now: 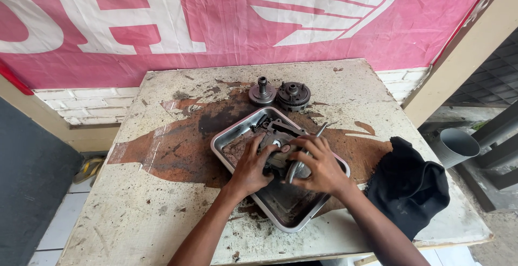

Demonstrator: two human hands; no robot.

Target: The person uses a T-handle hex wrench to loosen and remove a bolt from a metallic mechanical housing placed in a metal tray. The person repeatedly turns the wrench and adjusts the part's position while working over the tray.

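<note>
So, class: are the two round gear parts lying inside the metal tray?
No: both gear parts sit on the table beyond the metal tray, outside its rim.

Tray (pixel 226 146): sheet metal, shiny rim, floor dull w/ brown grime. Engine part (pixel 278 136) in it: dark cast metal, matt, greasy. Tool (pixel 302 155) in right hand (pixel 321 166): bare metal, smooth, slight gleam; left hand (pixel 251 166) rests on the part. Two gears (pixel 278 94) behind tray: grey steel, dull, toothed edge rough. Tabletop (pixel 135 212): painted board, chipped, scuffed, big rusty-brown oil stain, matt. Rag (pixel 410 185): black cloth, soft, matt. Banner (pixel 216 17): pink/white vinyl, smooth, faint sheen.
</note>
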